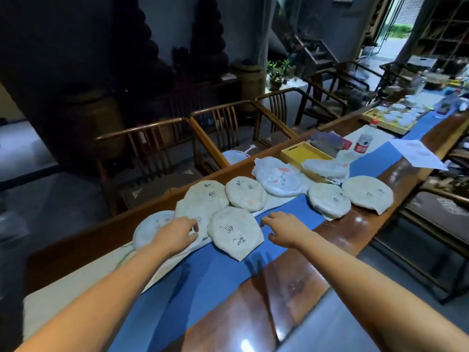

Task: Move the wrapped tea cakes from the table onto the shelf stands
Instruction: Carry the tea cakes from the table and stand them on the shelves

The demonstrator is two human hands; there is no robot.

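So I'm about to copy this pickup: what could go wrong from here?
The nearest tea cake overlaps the cakes behind, so lifting it may drag those. Its loose wrapper might snag or tear. The left hand and right hand reach from both sides; an uneven grip could tilt it.

Runner: we saw a blue cloth runner [375,163] along the wooden surface [360,224].
Trays: we noted a yellow tray [302,152] and a cup tray [390,123].
Seating: we counted wooden chairs [157,148] beside it.

Single head-worn wide-angle view, looking forward and down, close over the table [355,224]
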